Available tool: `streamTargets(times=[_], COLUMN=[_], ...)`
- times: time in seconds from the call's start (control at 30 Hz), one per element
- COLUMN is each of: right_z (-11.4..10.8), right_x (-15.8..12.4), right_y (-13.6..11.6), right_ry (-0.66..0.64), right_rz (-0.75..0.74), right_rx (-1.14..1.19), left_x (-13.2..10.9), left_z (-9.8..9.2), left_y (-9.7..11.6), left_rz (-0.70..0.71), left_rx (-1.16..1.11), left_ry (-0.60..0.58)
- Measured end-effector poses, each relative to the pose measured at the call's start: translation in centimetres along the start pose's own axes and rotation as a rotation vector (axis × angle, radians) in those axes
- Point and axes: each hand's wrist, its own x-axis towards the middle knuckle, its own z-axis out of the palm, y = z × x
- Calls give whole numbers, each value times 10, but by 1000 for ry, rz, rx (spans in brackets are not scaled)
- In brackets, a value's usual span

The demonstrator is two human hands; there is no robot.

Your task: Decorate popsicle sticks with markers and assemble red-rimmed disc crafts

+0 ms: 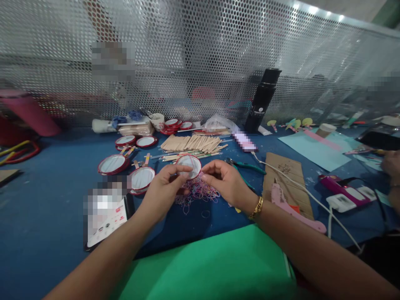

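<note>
A small round red-rimmed disc with a pale face (193,163) is upright between my hands, thin strands crossing its face. My left hand (167,187) grips its left edge between thumb and fingers. At the disc's right rim, the thumb and fingers of my right hand (227,181) are pinched together; what they hold is too small to make out. Directly below lies a loose heap of small pink and purple elastic bands (201,192). More red-rimmed discs (113,164) with short wooden sticks rest to the left.
Flat wooden sticks (190,143) lie behind my hands. Teal-handled pliers (250,167), cardboard (284,166) and a pink glue gun (293,210) are to the right, with a white cable (290,179) across. A tablet (108,216) lies left. A black bottle (262,100) stands by the perforated metal screen (212,50).
</note>
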Motion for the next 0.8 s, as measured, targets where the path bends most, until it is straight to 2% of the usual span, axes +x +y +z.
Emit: streamTargets(times=[0.13,0.4,0.63,0.8], right_z=[2,8,10,8], right_x=[-2,-6,-12,-15], right_y=[-2,-9,-16,-23], right_ry=[54,93,-10,-100], right_rz=[-31,-86,-20,16], right_rx=[-41,-116,-66,-51], left_x=[-4,-7,-9,0], left_z=[3,5,3,-11], left_y=[-2,-2,10,9], left_rz=[110,212,478,498], left_rx=[115,221,557,605], left_ry=[-48,-75,116,252])
